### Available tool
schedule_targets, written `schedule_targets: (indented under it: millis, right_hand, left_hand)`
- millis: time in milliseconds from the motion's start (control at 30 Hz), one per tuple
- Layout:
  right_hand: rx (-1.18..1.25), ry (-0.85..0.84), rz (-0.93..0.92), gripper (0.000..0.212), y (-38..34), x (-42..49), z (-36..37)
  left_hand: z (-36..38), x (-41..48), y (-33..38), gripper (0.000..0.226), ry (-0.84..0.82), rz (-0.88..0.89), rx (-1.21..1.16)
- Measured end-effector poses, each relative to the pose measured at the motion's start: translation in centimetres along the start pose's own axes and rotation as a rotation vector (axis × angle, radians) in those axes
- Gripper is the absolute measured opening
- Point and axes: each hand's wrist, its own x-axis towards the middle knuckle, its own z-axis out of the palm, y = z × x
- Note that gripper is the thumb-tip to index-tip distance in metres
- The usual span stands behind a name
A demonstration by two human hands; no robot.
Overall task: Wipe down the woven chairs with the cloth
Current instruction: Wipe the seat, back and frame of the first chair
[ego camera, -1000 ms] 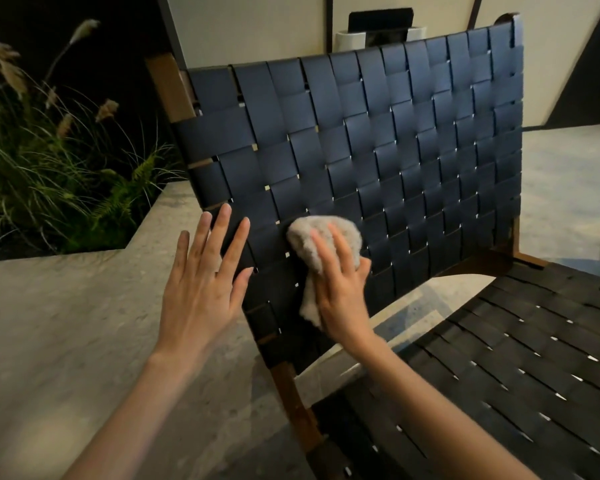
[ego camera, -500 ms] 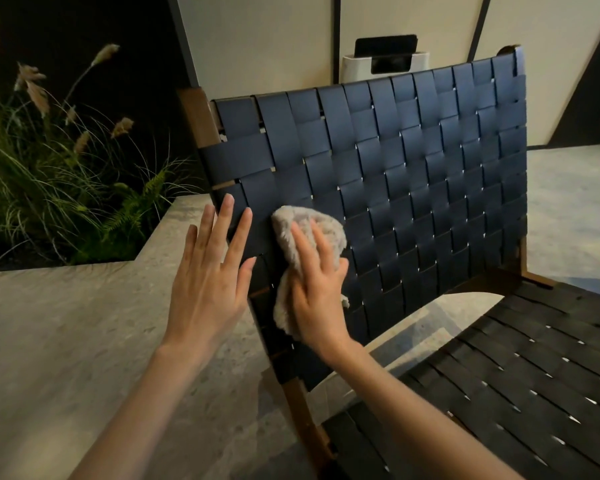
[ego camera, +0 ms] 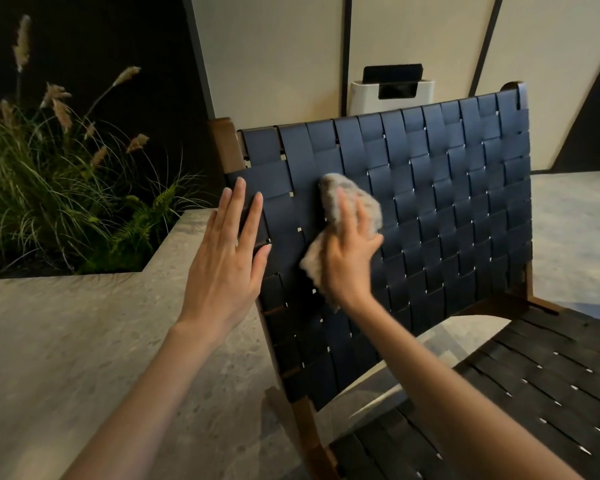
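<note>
Head view. Woven chair backrest [ego camera: 430,209] leans away from viewer, long axis L–R; dark straps on brown wood frame [ego camera: 222,131]. Seat [ego camera: 534,393] lower R.

Cloth [ego camera: 357,202]: beige, bunched, on backrest's L-centre, long axis near upright, tilting down-L.

R hand [ego camera: 347,265] lies flat on cloth, fingers extended, pressing it to the straps; blurred. L hand [ego camera: 226,258] spread, fingers straight, over backrest's L edge, holding nothing; contact can't be confirmed. Hands apart, near each other.

Stone ledge [ego camera: 66,341] to the L. Recess beyond it holds grasses [ego camera: 49,188] and fern [ego camera: 146,216].

Behind backrest, white holder [ego camera: 392,95] w/ dark flat item [ego camera: 392,74] inside; lower part hidden by chair.
</note>
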Motion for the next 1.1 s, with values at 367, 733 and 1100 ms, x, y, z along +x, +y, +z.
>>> schedule_targets:
  millis: [367, 733, 1100]
  right_hand:
    - [-0.027, 0.020, 0.093, 0.052, 0.0, 3.8, -1.5]
    - [0.027, -0.194, -0.380, 0.056, -6.0, 3.1, 1.1]
    - [-0.130, -0.045, -0.481, 0.056, -2.6, 6.0, -0.1]
  left_hand:
    - [-1.1, 0.2, -0.7, 0.075, -0.027, -0.018, -0.029]
    - [-1.3, 1.4, -0.8, 0.086, -0.020, -0.062, -0.178]
    - [-1.6, 2.8, 1.2, 0.066, 0.023, 0.068, 0.270]
